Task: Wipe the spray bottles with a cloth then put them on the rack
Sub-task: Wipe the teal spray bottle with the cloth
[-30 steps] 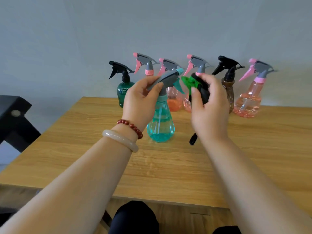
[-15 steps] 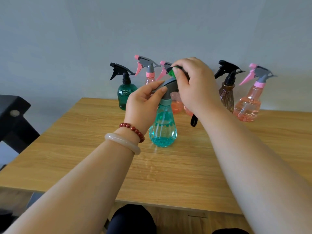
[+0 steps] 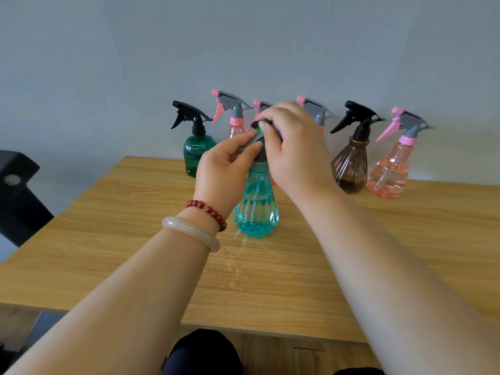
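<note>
I'm wiping the teal bottle (image 3: 255, 209), which is standing upright on the surface (image 3: 121, 239), near the middle and well in front of the row at the wall. Its long axis is running straight up: base down, trigger head (image 3: 260, 158) on top.

My left hand (image 3: 227, 169) is coming in from the left and pinching that head, thumb and fingers curled round the grey plastic, steadying it.

My right hand (image 3: 295, 150) is sitting just above and slightly right of the head, fingers curled down and gripping the cloth (image 3: 259, 126). Only a green and dark scrap of it is showing under my fingertips. It looks to be pressing on the top of the head, just beside my left fingertips.

So the right hand is doing the wiping, and the bare body of the bottle is lying straight below it. I'm judging the next stroke is going down along the axis, neck to belly, left hand holding the top.

Both hands are crowding the head, so the cloth could catch my left fingers.

The dark green bottle (image 3: 198, 155), brown bottle (image 3: 350, 163) and pink bottle (image 3: 389, 171) are standing behind, apart from this one. No rack is showing
</note>
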`<state>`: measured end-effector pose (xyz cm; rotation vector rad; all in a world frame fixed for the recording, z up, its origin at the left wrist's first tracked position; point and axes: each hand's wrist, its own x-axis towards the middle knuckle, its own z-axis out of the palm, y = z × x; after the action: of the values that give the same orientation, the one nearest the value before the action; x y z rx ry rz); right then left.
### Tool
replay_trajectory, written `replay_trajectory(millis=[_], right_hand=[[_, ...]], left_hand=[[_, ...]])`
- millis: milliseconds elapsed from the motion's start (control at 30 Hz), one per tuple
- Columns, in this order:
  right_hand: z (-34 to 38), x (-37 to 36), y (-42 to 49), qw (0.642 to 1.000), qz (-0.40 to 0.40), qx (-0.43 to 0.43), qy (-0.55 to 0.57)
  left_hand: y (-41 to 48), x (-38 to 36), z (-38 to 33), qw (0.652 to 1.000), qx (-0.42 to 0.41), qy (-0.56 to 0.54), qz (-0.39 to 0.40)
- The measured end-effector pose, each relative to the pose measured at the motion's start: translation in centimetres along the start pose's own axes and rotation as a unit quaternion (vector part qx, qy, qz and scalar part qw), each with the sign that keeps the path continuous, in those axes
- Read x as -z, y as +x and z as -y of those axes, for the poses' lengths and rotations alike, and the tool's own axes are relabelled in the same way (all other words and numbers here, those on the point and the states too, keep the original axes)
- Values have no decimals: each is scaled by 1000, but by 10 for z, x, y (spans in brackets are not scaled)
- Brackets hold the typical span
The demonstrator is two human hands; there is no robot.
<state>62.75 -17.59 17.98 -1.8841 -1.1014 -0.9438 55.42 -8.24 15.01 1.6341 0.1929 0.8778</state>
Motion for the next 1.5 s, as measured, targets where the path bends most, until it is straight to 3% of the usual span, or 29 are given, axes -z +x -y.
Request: replay_trajectory(millis=[67,200,367,467,600,767,900,967,1100,1267,1400,1500], right_hand=[[-5,4,-2,999,19,44,1],[-13,13,5,999,-24,-25,5],[-7,7,-11,997,1,80,1],[-21,17,-4,999,-43,-17,-8],[-36,28,-16,977,-143,-154,45],[-37,31,-31,975,-86,-176,101],[-22,28,-16,959,-109,-212,156],[-18,22,-13,952,-100,-228,179],[-19,3,-45,950,4,-227,214],[-35,9,-61,962,44,-209,168],[-28,14,-43,972,-10,-195,134],[-14,3,-45,978,2,-169,127]], left_hand=[[-1,1,0,1000,-2,4,4],[0,0,0,1000,2,3,0],[-2,0,-2,1000,0,-3,-4],[-2,0,-2,1000,9,7,-8],[0,1,-6,999,22,25,-1],[11,5,-28,981,-56,178,51],[18,-7,-31,968,-87,219,82],[16,-12,-25,972,-92,206,64],[14,-15,-17,977,-96,186,47],[12,-13,-18,974,-112,191,55],[13,-16,-18,975,-114,187,47],[14,-16,-15,975,-118,185,39]])
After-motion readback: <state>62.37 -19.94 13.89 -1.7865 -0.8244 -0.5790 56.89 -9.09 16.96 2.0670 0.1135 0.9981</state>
